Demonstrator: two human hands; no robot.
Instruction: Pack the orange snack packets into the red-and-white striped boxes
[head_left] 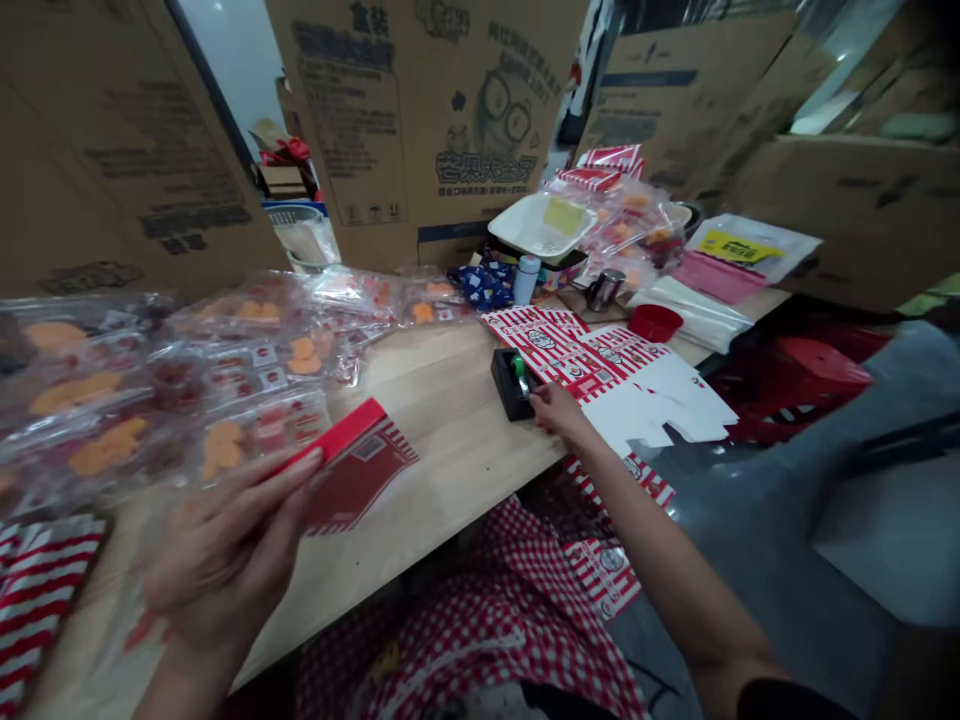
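Holding red carton (354, 476): left hand (229, 550) | right hand (556, 412) at tape dispenser (510, 395) (grip unclear) | clear bags (255, 412) hold orange pieces (223, 448)

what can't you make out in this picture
All in the head view:
Whether the right hand grips anything at the tape dispenser: too small and blurred.
The small print on the red box: too blurred.
The box's near end: hidden by the left hand.
The rest of the striped packaging: cut off by the left edge.
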